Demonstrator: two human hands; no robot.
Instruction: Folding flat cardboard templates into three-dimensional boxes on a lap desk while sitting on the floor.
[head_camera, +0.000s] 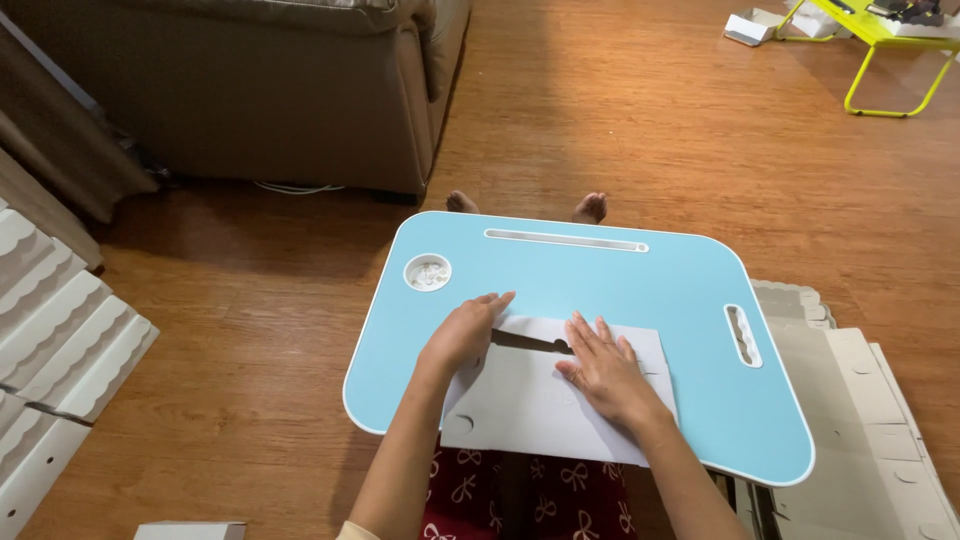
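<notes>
A white flat cardboard sheet lies on a light blue lap table across my legs. My left hand rests on the sheet's upper left part, fingers curled over a raised flap edge. My right hand presses flat on the sheet's right half, fingers spread. A dark slit in the sheet shows between the two hands.
The table has a round cup recess with small white bits, a long slot at the far edge and a handle cutout. A brown sofa stands far left, flat cardboard pieces lie right, a yellow-green folding table far right.
</notes>
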